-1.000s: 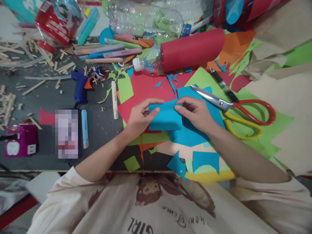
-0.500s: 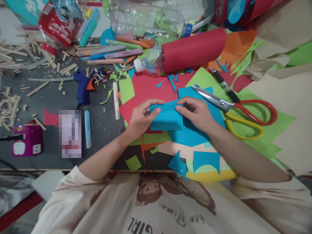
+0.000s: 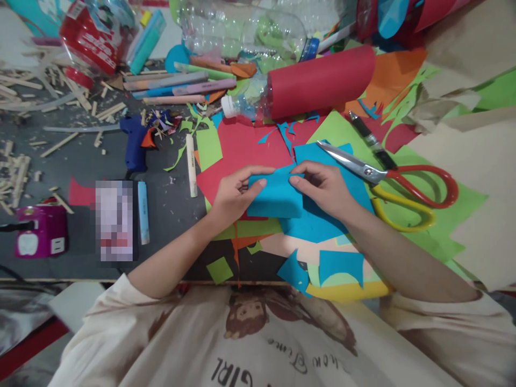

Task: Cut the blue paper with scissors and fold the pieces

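Observation:
A folded piece of blue paper (image 3: 276,198) lies at the middle of the table, on top of a larger blue sheet (image 3: 322,215) and a red sheet (image 3: 237,148). My left hand (image 3: 234,194) pinches its left edge, thumb on top. My right hand (image 3: 324,186) pinches its upper right corner with thumb and forefinger. Both hands rest low over the paper pile. Large scissors (image 3: 393,180) with red and yellow handles lie open just right of my right hand.
A red paper roll (image 3: 322,80) and clear plastic bottles (image 3: 242,29) lie at the back. A blue glue gun (image 3: 133,142), a glue stick (image 3: 191,164), pens, wood splinters and a purple box (image 3: 38,231) are at the left. Paper scraps cover the right and near edge.

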`<state>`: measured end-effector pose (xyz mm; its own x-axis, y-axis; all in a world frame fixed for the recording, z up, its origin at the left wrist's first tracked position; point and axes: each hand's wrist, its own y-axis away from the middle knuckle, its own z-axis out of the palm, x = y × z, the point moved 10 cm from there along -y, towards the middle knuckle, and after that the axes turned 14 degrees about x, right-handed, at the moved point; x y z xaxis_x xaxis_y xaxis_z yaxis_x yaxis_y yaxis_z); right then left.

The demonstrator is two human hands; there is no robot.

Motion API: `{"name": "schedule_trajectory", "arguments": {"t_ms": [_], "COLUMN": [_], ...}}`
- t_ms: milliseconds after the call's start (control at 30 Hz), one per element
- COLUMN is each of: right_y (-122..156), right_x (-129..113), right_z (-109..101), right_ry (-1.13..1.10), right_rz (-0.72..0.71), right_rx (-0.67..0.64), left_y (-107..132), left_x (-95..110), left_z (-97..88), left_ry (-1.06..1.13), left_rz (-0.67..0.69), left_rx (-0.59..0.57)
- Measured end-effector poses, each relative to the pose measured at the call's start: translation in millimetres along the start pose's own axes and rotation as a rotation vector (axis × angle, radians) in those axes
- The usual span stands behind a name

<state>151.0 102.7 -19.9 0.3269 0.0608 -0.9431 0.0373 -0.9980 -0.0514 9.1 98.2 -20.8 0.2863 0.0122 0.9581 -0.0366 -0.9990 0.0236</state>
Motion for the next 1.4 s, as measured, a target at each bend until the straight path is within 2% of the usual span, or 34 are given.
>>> {"name": "schedule_trajectory", "arguments": {"t_ms": [267,333,400,533,633,733,867,1033,1400], "right_y": [6,7,5,-3,-5,-5,-3,-2,-2], "right_x": [-12,-14,-14,-4,1,1,1,2,0], "right_z": [16,17,13,-8,-16,-11,-3,0,-1], "right_ry": [-0.026,-0.022,-0.029,-0.086,-0.130,-0.150,-0.144,-0.153,-0.164], "right_rz": [-0.073,-0.091,-0.093,-0.035,-0.002,0.011,0.020,0.023,0.013], "right_rx": [-0.159,-0.171,-0.132,0.092,0.178,0.127,0.028,-0.017,-0.009], "left_y": [13,12,10,7,1,-5,-9,-8,-8], "left_x": [18,16,9,-1,-2,2,5,8,12], "left_z": [16.1,15.4,13.8,11.3,1.0,-12.4,-20.6,-20.1,-19.8], "left_ry": [-0.115,-0.122,-0.102,0.007,0.040,0.044,0.032,0.043,0.005], "left_rz": [0.269,0.257,0.187,0.051,0.045,0.097,0.166,0.210,0.231], "left_rx": [-0.165,-0.156,-0.144,-0.128,-0.025,0.097,0.163,0.153,0.149]}}
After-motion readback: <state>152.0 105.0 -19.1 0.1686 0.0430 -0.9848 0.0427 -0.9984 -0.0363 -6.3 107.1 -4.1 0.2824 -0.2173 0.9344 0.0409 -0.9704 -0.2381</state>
